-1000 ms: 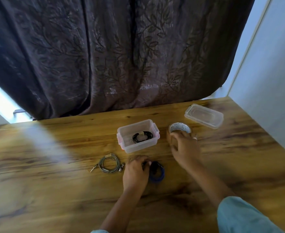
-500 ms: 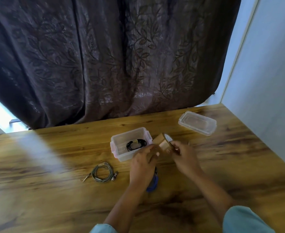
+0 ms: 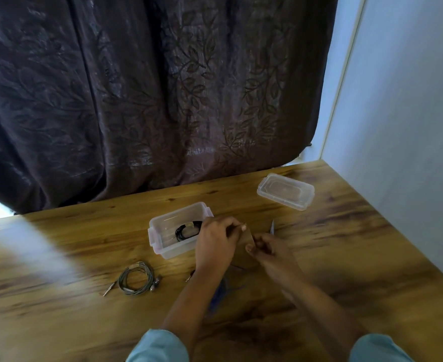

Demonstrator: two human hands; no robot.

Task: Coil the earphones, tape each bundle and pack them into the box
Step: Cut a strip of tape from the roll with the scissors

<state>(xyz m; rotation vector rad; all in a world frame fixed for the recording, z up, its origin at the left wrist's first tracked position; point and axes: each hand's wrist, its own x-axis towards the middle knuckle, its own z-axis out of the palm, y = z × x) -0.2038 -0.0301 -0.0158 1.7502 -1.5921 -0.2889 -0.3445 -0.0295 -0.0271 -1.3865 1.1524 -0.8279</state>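
My left hand (image 3: 215, 242) and my right hand (image 3: 268, 250) meet just right of the box, both gripping the brown tape roll (image 3: 244, 241), which is blurred. The left fingertips pinch its upper edge and the right fingers curl round its lower right side. A blue earphone bundle (image 3: 221, 291) lies on the table, partly hidden under my left forearm and smeared by motion. A grey coiled earphone (image 3: 136, 278) lies to the left with its plug pointing left. The clear plastic box (image 3: 157, 231) holds a black coiled earphone (image 3: 186, 230).
The box's clear lid (image 3: 286, 191) lies at the back right of the wooden table (image 3: 71, 257). A dark patterned curtain (image 3: 150, 87) hangs behind the table and a pale wall (image 3: 403, 113) borders its right edge.
My right hand lifted the tape roll from the table and brought it toward me. My left hand left the blue earphones and joined it on the roll. The camera tilted up.
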